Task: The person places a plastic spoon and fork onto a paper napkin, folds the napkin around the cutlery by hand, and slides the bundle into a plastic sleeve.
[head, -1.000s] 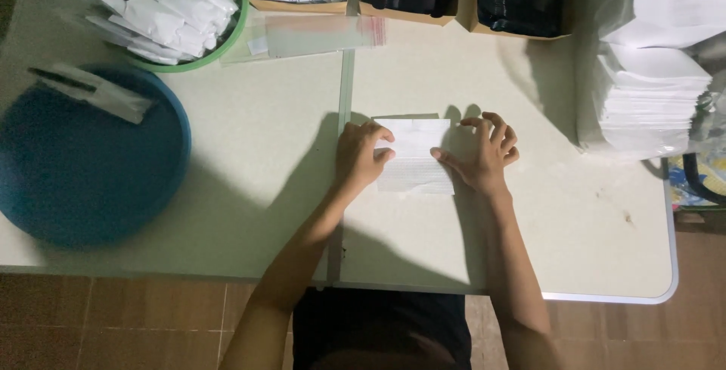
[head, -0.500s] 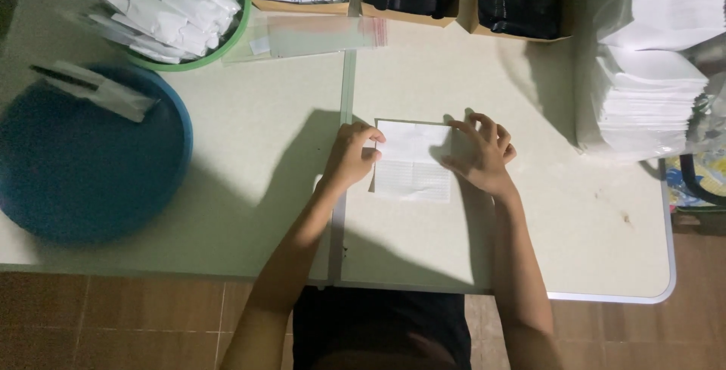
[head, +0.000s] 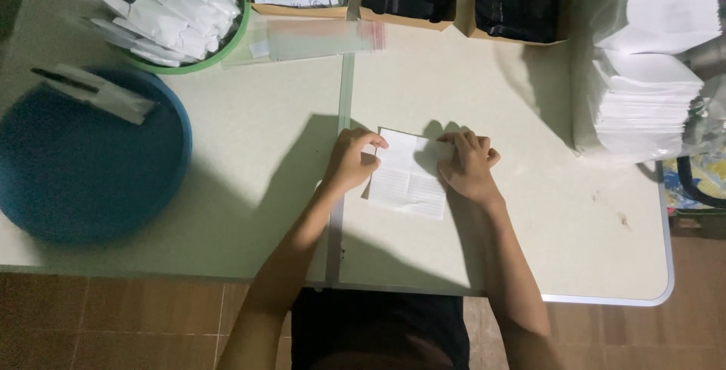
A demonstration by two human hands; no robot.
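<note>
Bare forearms, no sleeves or jewellery visible, seemingly a dark top, dimly lit

Pale table (head: 227,188), large blue basin (head: 83,181) at left holding one wrapped packet (head: 94,91), green bowl (head: 215,45) of white packets, clear bags (head: 318,37), three cardboard boxes (head: 412,14) along the far edge, white paper stack (head: 643,105) at right.

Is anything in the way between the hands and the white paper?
No. Both hands already touch the white paper: the left hand presses its left edge and the right hand its right edge, flat on the table.
</note>
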